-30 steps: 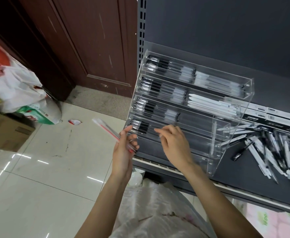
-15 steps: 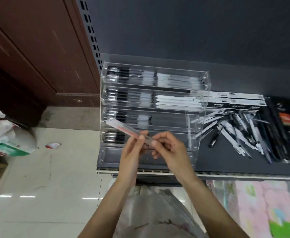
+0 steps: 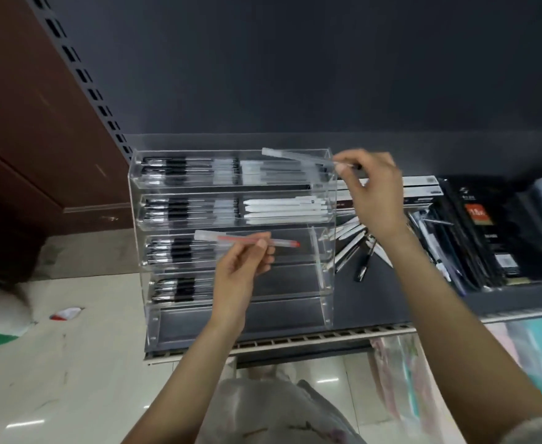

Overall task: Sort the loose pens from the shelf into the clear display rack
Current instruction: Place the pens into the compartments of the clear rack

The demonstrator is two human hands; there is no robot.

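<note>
The right hand (image 3: 370, 190) pinches a frosted clear pen (image 3: 295, 158) by its right end, long axis level over the clear acrylic display rack's (image 3: 327, 302) top tier, while the left hand (image 3: 247, 267) grips a red-cored translucent pen (image 3: 247, 241) before the third tier.

Nothing reads clearly; an orange label (image 3: 478, 216) on a black package (image 3: 487, 238) at the shelf's right end bears blurred numerals.
</note>
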